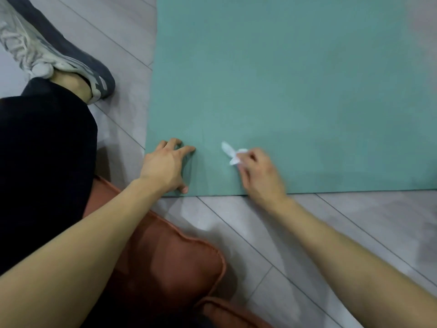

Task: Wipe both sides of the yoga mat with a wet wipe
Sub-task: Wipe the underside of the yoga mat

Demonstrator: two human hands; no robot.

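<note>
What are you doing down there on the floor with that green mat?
A person is cleaning a teal yoga mat spread flat on the grey floor. The right hand grips a crumpled white wet wipe against the mat near its front edge. The left hand presses spread fingers on the front left corner, apparently steadying it.

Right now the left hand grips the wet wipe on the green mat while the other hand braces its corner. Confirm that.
Wrong hand. The head view shows the right hand gripping the wet wipe on the green mat, while the left hand braces its corner.
</note>
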